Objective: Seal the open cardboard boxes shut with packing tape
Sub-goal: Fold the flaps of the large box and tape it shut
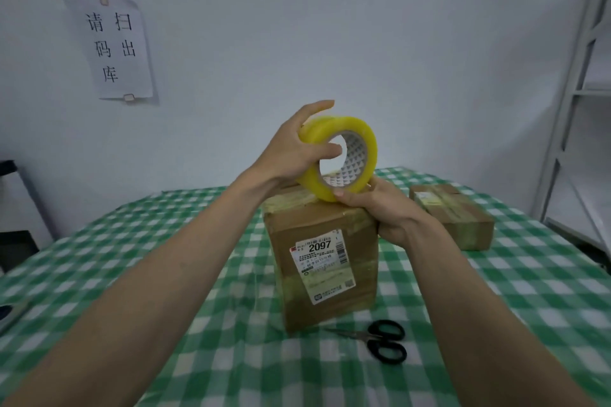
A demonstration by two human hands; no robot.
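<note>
Hands are working apart on one roll: left hand (297, 145) is gripping the glossy yellow tape roll (340, 157) at frame centre, thumb hooked in its core; right hand (380, 208) is pinching the lower rim, likely hunting the loose end. Roll is hovering over the upright brown cardboard box (322, 261); second box (453, 215) is lying centre right, black scissors (380, 339) waiting below on the green checked cloth (165, 274)

The white label (325, 266) on the front box (322, 261) says "2097". The paper sign (112, 46) on the wall (264, 43) says "请扫码出库".
</note>
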